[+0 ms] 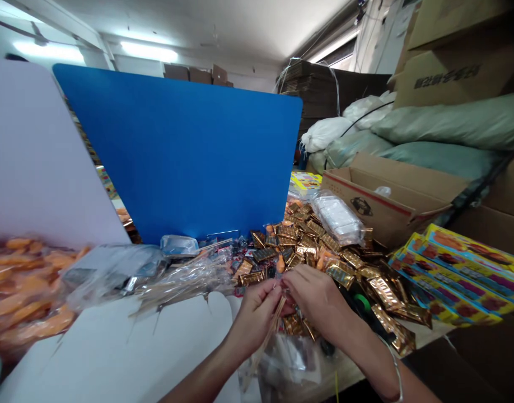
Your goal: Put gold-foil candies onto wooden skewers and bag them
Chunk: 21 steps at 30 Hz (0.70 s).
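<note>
My left hand [257, 313] is closed in a pinch at the top end of a small bundle of thin wooden sticks [275, 322], which seems to be in clear plastic. Close against it, my right hand [311, 296] has its fingers bent around the same end; its fingertips are partly hidden. Below the hands lies a clear plastic bag [290, 358], slightly blurred. More bagged wooden sticks [185, 277] lie to the left, beside a white card sheet [156, 352]. Many gold foil packets [303, 243] are heaped behind and to the right of my hands.
A blue board [198, 157] and a pale board [47, 151] stand upright at the back. Bagged orange pieces [26, 285] lie far left. On the right are colourful printed boxes [458, 274], an open carton [374, 196], a clear-wrapped pack [336, 218] and a green tape roll [361, 305].
</note>
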### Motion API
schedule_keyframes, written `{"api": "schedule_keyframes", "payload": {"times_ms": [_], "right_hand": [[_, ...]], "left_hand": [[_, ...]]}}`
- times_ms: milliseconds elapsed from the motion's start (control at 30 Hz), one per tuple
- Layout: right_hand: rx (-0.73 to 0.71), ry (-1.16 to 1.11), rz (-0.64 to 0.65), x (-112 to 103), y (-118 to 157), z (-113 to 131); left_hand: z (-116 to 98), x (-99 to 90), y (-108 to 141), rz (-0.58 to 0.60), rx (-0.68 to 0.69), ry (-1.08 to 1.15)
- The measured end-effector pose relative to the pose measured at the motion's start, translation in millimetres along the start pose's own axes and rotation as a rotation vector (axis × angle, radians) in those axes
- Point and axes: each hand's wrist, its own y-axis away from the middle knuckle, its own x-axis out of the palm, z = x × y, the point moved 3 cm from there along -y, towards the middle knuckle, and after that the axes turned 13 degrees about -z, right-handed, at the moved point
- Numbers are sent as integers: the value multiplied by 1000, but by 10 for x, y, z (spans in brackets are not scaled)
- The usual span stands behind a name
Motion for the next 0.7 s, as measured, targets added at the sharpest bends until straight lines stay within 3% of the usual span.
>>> {"api": "schedule_keyframes", "payload": {"times_ms": [100, 167, 267, 333, 400, 500, 600, 700], "right_hand": [[-52, 42, 2, 67, 93, -49], [-29, 4, -25, 57, 145, -207], [125, 77, -219, -163, 181, -538], [239, 99, -345, -368, 194, -637], [220, -49, -281, -460, 187, -525], [80, -185, -92, -376, 173, -150], [47, -135, -64, -199, 153, 67], [86, -138, -47, -95, 138, 66]], "left_hand": [[9, 31, 53, 19, 75, -79], [38, 49, 86, 69, 44, -83], [65, 40, 103, 74, -56, -25], [60, 24, 94, 51, -97, -10], [45, 23, 82, 51, -110, -16], [14, 48, 77, 77, -64, -38], [-19, 75, 96, 101, 27, -91], [-36, 76, 123, 107, 122, -184]]}}
